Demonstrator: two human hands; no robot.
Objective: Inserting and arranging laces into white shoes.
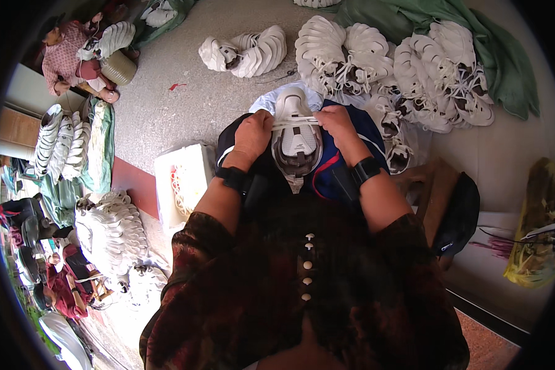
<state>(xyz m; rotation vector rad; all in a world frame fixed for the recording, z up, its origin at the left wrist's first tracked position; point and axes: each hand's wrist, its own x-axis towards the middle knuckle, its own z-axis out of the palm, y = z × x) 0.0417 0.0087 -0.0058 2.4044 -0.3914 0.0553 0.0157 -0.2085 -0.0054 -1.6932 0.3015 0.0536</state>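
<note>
Both hands, left hand [253, 132] and right hand [336, 120], pinch a white lace [296, 123] stretched across a white shoe upper [296, 139] on the lap. Stacked white uppers [376, 55] crowd the floor [185, 105] ahead; a white box [182, 182] sits just left.

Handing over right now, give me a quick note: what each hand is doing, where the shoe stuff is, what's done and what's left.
Left hand: pinching the left end of the white lace.
Right hand: pinching the right end, lace stretched across the shoe upper.
The upper lies on the lap, toe away.
Done: one lace span lies across the top of the upper; lower rows look unlaced.
Left: the rest of the lacing.
Stacks of white uppers lie on the floor ahead, a white box to the left.
</note>
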